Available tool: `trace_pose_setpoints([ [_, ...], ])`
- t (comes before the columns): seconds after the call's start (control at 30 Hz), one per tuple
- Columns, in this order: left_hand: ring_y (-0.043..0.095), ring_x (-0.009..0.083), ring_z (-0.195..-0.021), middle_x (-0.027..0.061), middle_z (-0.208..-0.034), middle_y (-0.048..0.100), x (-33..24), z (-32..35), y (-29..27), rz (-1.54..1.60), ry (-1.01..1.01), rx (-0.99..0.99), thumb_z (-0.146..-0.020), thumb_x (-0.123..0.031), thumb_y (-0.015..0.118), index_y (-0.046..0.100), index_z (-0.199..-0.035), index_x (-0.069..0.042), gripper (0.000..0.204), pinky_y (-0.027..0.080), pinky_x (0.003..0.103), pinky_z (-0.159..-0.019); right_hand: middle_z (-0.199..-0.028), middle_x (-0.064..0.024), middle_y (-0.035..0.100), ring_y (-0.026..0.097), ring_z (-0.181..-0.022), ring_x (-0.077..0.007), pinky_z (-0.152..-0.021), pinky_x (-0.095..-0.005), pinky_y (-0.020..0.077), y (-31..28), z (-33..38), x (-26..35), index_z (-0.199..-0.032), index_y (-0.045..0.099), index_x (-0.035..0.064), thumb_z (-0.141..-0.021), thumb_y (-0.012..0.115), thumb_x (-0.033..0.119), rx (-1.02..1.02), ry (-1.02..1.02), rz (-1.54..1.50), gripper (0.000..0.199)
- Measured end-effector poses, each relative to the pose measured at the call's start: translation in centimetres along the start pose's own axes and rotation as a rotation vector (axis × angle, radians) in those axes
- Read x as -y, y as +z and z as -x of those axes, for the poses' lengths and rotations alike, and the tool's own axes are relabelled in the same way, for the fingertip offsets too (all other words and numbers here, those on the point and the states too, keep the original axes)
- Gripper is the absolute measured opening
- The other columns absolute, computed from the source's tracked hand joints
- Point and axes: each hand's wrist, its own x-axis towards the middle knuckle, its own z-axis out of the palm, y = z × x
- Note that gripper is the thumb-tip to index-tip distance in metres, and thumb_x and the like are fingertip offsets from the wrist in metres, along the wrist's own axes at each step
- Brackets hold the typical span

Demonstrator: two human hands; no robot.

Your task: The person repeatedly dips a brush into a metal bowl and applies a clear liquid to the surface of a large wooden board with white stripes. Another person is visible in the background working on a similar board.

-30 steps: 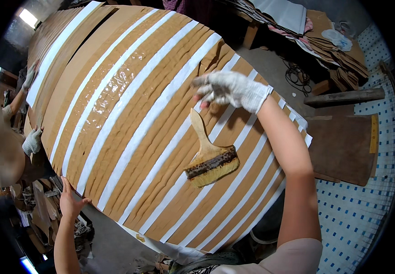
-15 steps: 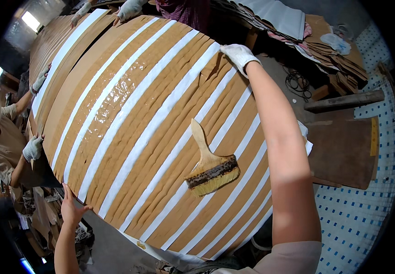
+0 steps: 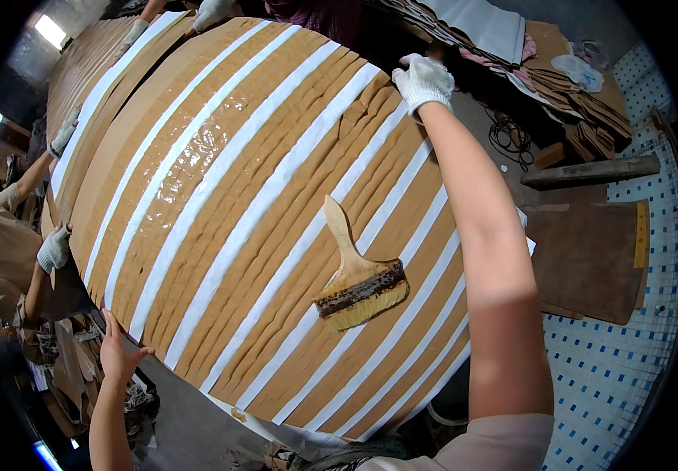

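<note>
A wide stack of brown paper sheets (image 3: 276,235) lies fanned in overlapping strips, with white bands between the brown ones. On it rests a flat wooden-handled paste brush (image 3: 361,275), its pale bristles toward me. My bare left hand (image 3: 122,349) is at the left edge of the sheets, fingers stretched along it and thumb apart. At the far right edge, my right hand (image 3: 424,82) wears a white knit glove; its fingers are loosely bent and apart, with nothing seen in them. A wet, glossy patch (image 3: 202,145) shines on the sheets left of centre.
Gloved hands of co-workers (image 3: 52,249) touch the left and far edges of the sheets. A stack of cut boards (image 3: 586,129) with a clear plastic bag (image 3: 578,72) stands at the far right. A brown board (image 3: 590,259) and a wooden beam (image 3: 590,173) lie right of my arm.
My right hand has come away from the sheets' edge, moving slightly right and outward. My left hand stays at the left edge. The view has shifted slightly; the brush lies as before.
</note>
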Motion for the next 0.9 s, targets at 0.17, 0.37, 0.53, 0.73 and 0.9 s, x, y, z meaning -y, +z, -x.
trace_pose_setpoints([
  [0.17, 0.049, 0.0368, -0.130, 0.0209, -0.160, 0.015, -0.3, -0.1, -0.3, 0.001, -0.021, 0.014, -0.052, -0.035, 0.094, 0.011, -0.153, 0.004, 0.137, 0.051, 0.039, -0.095, -0.113, 0.0017, 0.068, 0.056, -0.117, -0.0242, -0.101, -0.0407, 0.0405, -0.4, 3.2, 0.1, -0.101, 0.075, 0.0276, -0.083, 0.068, 0.037, -0.074, -0.456, 0.029, 0.021],
  [0.37, 0.049, 0.0372, -0.129, 0.0205, -0.161, 0.016, -0.2, 0.2, 0.0, 0.074, -0.022, -0.018, -0.051, -0.032, 0.095, 0.011, -0.153, 0.003, 0.137, 0.050, 0.039, -0.096, -0.117, -0.0014, 0.066, 0.053, -0.120, -0.0289, -0.109, -0.0480, 0.0334, -1.3, 10.7, -0.3, -0.103, 0.072, 0.0220, -0.078, 0.071, 0.034, -0.285, -0.680, -0.195, 0.028],
  [0.53, 0.049, 0.0386, -0.127, 0.0205, -0.160, 0.019, 0.5, 0.2, 1.1, 0.113, 0.006, -0.068, -0.049, -0.030, 0.095, 0.012, -0.153, 0.004, 0.137, 0.048, 0.038, -0.097, -0.091, -0.0106, 0.072, 0.067, -0.090, -0.0258, -0.080, -0.0395, 0.0521, -4.7, 21.5, -3.3, -0.093, 0.076, 0.0148, -0.086, 0.064, 0.042, 0.261, -0.374, -0.305, 0.031],
  [0.73, 0.049, 0.0378, -0.128, 0.0209, -0.159, 0.021, 0.5, -0.6, 0.8, 0.129, -0.064, -0.043, -0.046, -0.036, 0.096, 0.012, -0.152, 0.004, 0.141, 0.047, 0.038, -0.100, -0.064, -0.0109, 0.065, 0.065, -0.065, -0.0271, -0.060, -0.0387, 0.0491, -7.3, 27.3, 3.5, -0.068, 0.071, 0.0090, -0.079, 0.062, 0.067, 0.571, -0.380, 0.219, 0.060],
  [0.9, 0.046, 0.0369, -0.132, 0.0214, -0.157, 0.025, 0.4, -0.8, 1.0, 0.211, -0.019, -0.109, -0.048, -0.036, 0.096, 0.013, -0.153, 0.001, 0.139, 0.044, 0.037, -0.105, -0.075, -0.0175, 0.068, 0.067, -0.077, -0.0345, -0.067, -0.0461, 0.0509, -6.6, 29.0, 4.0, -0.073, 0.071, 0.0064, -0.076, 0.068, 0.055, 0.424, -0.252, 0.059, 0.049],
])
